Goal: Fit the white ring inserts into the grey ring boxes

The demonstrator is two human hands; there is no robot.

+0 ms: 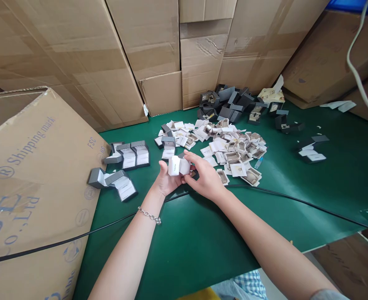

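In the middle of the green table, both of my hands meet around a small jewelry box (185, 166) with a white lining. My left hand (164, 182) cups it from the left and below, thumb raised, beside a white padded insert (173, 166) with small print. My right hand (205, 177) grips the box's right side between thumb and fingers. Just beyond the hands is an open grey box (168, 148) with a white inside. Loose white and beige inserts (234, 150) lie heaped to the right. My fingers hide part of the held box.
Open grey boxes (135, 155) stand at left beside a large carton (46, 175). Dark boxes (230, 102) are piled at the back, before stacked cartons (159, 46). One open box (312, 150) lies at right. A black cable (284, 194) crosses the green table (196, 246).
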